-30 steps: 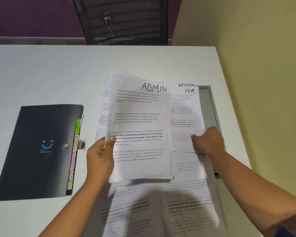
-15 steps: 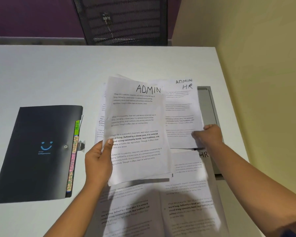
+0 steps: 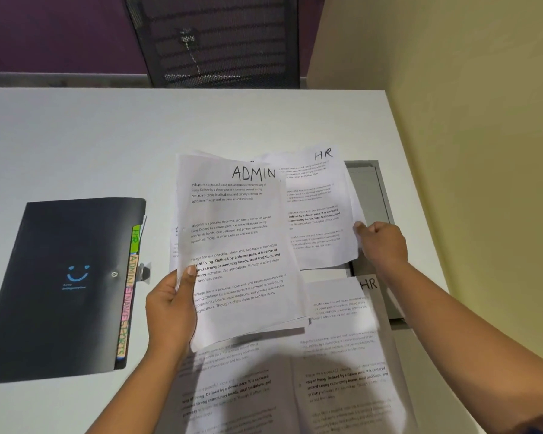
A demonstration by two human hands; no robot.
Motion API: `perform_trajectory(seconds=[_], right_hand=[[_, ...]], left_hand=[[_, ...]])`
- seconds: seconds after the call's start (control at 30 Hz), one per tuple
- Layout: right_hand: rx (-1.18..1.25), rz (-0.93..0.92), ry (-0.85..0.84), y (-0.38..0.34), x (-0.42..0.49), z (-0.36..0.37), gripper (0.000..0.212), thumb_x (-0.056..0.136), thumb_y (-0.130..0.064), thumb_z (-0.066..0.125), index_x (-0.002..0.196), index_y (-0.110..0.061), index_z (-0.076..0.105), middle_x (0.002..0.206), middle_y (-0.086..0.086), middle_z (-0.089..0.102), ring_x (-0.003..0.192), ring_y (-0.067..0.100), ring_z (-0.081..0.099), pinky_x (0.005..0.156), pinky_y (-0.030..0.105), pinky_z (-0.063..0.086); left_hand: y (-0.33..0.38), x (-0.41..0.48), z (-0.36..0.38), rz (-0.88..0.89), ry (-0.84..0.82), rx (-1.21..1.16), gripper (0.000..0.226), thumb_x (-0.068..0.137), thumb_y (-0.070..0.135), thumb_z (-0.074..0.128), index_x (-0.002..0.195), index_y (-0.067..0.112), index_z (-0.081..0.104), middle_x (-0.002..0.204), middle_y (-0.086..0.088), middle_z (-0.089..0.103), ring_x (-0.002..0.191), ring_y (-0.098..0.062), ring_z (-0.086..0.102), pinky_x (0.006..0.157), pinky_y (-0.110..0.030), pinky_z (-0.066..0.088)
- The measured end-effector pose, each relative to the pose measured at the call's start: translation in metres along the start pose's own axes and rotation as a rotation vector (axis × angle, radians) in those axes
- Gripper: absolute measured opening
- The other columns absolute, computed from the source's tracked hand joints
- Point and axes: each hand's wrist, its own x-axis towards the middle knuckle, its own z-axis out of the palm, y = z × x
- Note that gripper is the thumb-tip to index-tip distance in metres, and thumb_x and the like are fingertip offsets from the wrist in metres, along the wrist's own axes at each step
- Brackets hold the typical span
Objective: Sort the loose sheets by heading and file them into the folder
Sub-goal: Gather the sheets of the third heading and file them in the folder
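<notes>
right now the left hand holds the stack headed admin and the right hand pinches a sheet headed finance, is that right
Not quite: the head view shows the right hand pinching a sheet headed HR, not finance. The left hand does hold the stack headed ADMIN.

Head view, forward-down, close over table point(image 3: 76, 145)

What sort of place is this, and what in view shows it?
Probably an office: a black folder with department tabs, a printed ADMIN sheet and HR sheet, and a mesh chair behind the white desk.
</notes>
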Motion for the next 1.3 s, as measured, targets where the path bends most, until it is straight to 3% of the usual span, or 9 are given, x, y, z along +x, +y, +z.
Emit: perform_trajectory(seconds=[0.13,0.33,0.47,0.57,0.73,0.97,1.1,1.17,1.3], right_hand=[[-0.296,-0.210,0.050,-0.007,-0.012,-0.022,0.025,0.093,-0.020,0.052,0.073,-0.013,0.066,0.068,0.003,0.070,0.066,0.027,0.064,0.063,0.032,0.054],[-0.408,-0.414,0.257,-0.019,-0.044,-0.062,0.016,0.092,-0.017,0.057,0.081,-0.014,0.068,0.059,-0.003,0.056,0.056,0.023,0.051,0.048,0.024,0.036],[-0.318,-0.530,0.361,-0.017,-0.064,-0.082,0.018,0.093,-0.012,0.057,0.095,-0.009,0.075,0.074,0.011,0.072,0.061,0.027,0.054,0.058,0.029,0.048],[-0.268,-0.526,0.352,-0.014,-0.077,-0.093,0.020,0.093,-0.012,0.056,0.098,-0.009,0.075,0.081,0.013,0.074,0.064,0.026,0.054,0.062,0.027,0.043],[-0.173,-0.524,0.434,-0.014,-0.092,-0.116,0.023,0.092,-0.014,0.053,0.098,-0.011,0.075,0.079,0.012,0.073,0.065,0.026,0.056,0.064,0.027,0.041],[0.086,-0.475,0.565,-0.009,-0.117,-0.154,0.022,0.086,-0.015,0.055,0.096,-0.008,0.074,0.074,0.007,0.067,0.070,0.025,0.061,0.068,0.025,0.043],[0.520,-0.317,0.437,0.001,-0.149,-0.165,0.012,0.089,-0.011,0.061,0.094,-0.009,0.071,0.073,0.009,0.064,0.047,0.010,0.065,0.049,0.014,0.051],[0.693,-0.233,0.307,0.011,-0.170,-0.162,0.006,0.092,-0.008,0.065,0.089,-0.012,0.069,0.075,0.005,0.062,0.040,0.002,0.059,0.048,0.010,0.052],[0.754,-0.074,0.055,0.047,-0.211,-0.135,0.005,0.093,-0.008,0.065,0.097,-0.008,0.068,0.080,0.001,0.064,0.044,0.000,0.056,0.046,0.012,0.051]], left_hand=[[0.003,-0.010,-0.003,-0.002,-0.019,-0.003,0.022,0.096,0.034,0.060,0.102,0.019,0.075,0.096,-0.001,0.078,0.097,-0.026,0.072,0.092,-0.053,0.054],[0.017,-0.035,-0.010,0.006,-0.039,-0.001,0.020,0.097,0.032,0.057,0.100,0.022,0.074,0.089,0.001,0.079,0.087,-0.026,0.074,0.078,-0.047,0.060],[0.022,-0.050,-0.017,0.035,-0.026,0.050,0.021,0.097,0.038,0.056,0.093,0.027,0.074,0.091,0.002,0.078,0.090,-0.023,0.073,0.087,-0.052,0.057],[0.025,-0.061,-0.021,0.052,-0.023,0.054,0.022,0.097,0.039,0.056,0.094,0.026,0.073,0.092,0.000,0.077,0.089,-0.025,0.072,0.084,-0.054,0.058],[0.022,-0.074,-0.029,0.080,-0.033,0.004,0.028,0.097,0.038,0.057,0.109,0.018,0.072,0.099,-0.002,0.077,0.096,-0.025,0.072,0.090,-0.053,0.056],[0.020,-0.093,-0.042,0.036,-0.025,-0.035,0.024,0.098,0.036,0.057,0.100,0.019,0.072,0.094,-0.002,0.077,0.089,-0.026,0.073,0.086,-0.052,0.058],[0.018,-0.103,-0.049,0.005,-0.027,-0.048,0.020,0.099,0.034,0.055,0.092,0.024,0.070,0.088,-0.003,0.078,0.080,-0.026,0.074,0.075,-0.047,0.061],[0.016,-0.106,-0.051,0.010,-0.029,-0.062,0.019,0.099,0.032,0.055,0.094,0.023,0.071,0.088,-0.004,0.078,0.079,-0.025,0.075,0.074,-0.046,0.062],[0.015,-0.111,-0.051,-0.016,-0.063,-0.109,0.016,0.099,0.025,0.057,0.101,0.018,0.072,0.090,-0.004,0.078,0.082,-0.026,0.075,0.077,-0.047,0.061]])
